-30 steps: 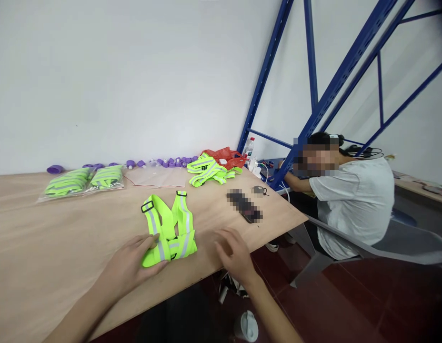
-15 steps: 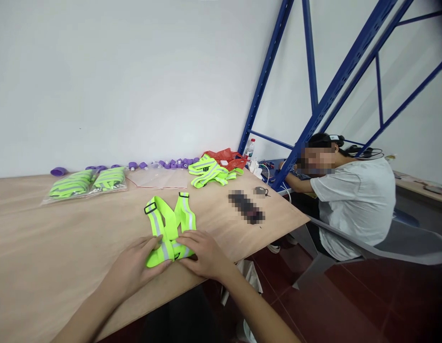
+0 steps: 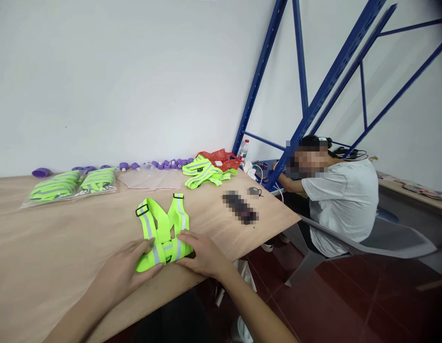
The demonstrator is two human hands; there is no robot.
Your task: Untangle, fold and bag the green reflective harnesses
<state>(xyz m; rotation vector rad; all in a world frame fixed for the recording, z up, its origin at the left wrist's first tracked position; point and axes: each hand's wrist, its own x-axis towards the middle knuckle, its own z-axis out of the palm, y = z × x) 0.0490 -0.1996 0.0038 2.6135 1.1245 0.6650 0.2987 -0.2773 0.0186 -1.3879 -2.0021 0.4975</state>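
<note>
Worktop edge: the worktop ends just on the near side of the hands, its edge slanting away to a corner at right.
Hands: left hand and right hand apart, each gripping one side of the vest between thumb and fingers.
Vest: lime, flat near the edge, straps pointing away.
Room: plain wood runs leftward.
Right, beyond: pixelated dark object.
Back: bagged vests, clear bag, loose vest.
Far right: blue frame, seated person.
</note>
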